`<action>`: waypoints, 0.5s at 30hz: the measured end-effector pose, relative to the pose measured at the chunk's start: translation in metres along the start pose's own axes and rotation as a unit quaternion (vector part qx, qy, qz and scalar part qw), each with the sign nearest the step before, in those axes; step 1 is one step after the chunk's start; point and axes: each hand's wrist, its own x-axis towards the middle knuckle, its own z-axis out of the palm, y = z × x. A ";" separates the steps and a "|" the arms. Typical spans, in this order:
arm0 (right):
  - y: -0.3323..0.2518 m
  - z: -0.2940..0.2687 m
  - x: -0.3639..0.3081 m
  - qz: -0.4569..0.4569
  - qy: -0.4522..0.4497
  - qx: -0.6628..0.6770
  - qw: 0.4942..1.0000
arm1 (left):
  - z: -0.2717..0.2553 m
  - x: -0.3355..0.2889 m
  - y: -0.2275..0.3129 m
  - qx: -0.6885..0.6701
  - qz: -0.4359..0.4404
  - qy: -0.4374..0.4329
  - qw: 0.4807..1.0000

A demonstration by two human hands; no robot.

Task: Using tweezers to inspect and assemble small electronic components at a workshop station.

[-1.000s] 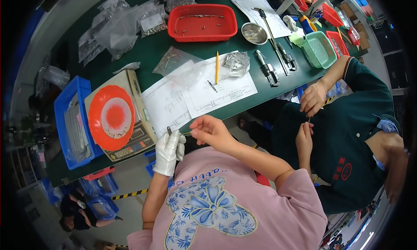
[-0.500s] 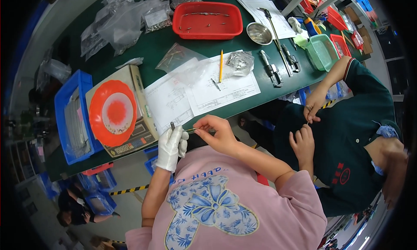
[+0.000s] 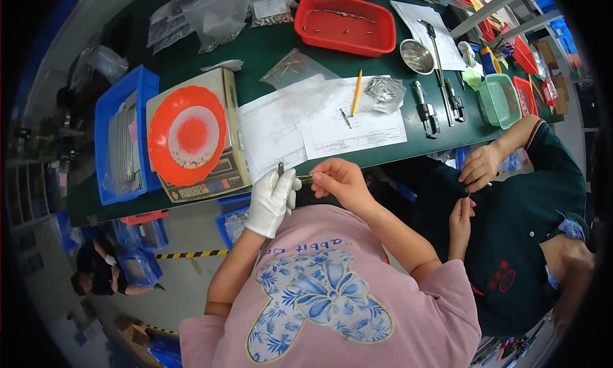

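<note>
Clock positions are taken from the left hand, with 12 o'clock at the top of the view. The green bench [image 3: 252,88] is set out beyond the hands. A beige weighing scale [image 3: 234,170] is placed at 10 o'clock. Printed technical drawings [image 3: 268,138] are laid between 12 and 1 o'clock. A red tray [image 3: 332,41] holding small metal pins is located farther out at 1 o'clock. A scalloped orange-red plate [image 3: 163,112] is seated on the scale.

The white-gloved left hand [image 3: 271,202] is held in front of the bench edge, its fingers curled closed around a dark cylindrical pin [image 3: 280,169], whose end protrudes at 12 o'clock. The bare right hand [image 3: 341,183] is positioned between 2 and 3 o'clock; its thumb and index finger appear pinched together on a thin rod [image 3: 308,176], which is directed toward the glove at 2 o'clock.

The pin is judged light, stiff and possibly slippery against glove fabric; it is best gripped around its shank. The rod is judged very light and easily bent; it should be pinched near one end.
</note>
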 end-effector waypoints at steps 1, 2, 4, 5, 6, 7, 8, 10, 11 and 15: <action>0.002 0.004 0.001 -0.076 0.036 -0.013 0.996 | -0.001 0.001 0.000 -0.016 -0.009 -0.001 1.000; 0.003 0.006 0.001 -0.151 0.072 -0.025 0.986 | 0.000 0.002 0.002 -0.038 -0.032 -0.003 0.999; 0.003 0.007 0.001 -0.205 0.084 -0.089 0.971 | -0.001 0.004 0.001 -0.054 -0.043 -0.006 0.998; 0.002 0.008 0.001 -0.261 0.098 -0.151 0.948 | -0.002 0.004 0.001 -0.070 -0.052 -0.012 0.996; 0.002 0.008 0.001 -0.260 0.095 -0.152 0.949 | -0.002 0.004 0.001 -0.071 -0.052 -0.009 0.996; 0.002 0.009 0.001 -0.226 0.082 -0.080 0.967 | -0.002 0.004 0.000 -0.068 -0.051 -0.010 0.996; 0.001 0.010 0.000 -0.190 0.069 -0.009 0.979 | -0.003 0.004 -0.001 -0.065 -0.051 -0.011 0.997; -0.006 0.009 0.000 -0.115 0.079 0.014 0.990 | -0.002 0.004 -0.002 -0.066 -0.041 -0.014 0.997; -0.008 0.008 0.000 -0.041 0.089 0.038 0.994 | -0.002 0.003 -0.003 -0.066 -0.032 -0.018 0.997; 0.001 -0.003 0.002 0.004 0.043 -0.032 0.999 | 0.000 0.004 -0.005 -0.047 -0.018 -0.008 0.999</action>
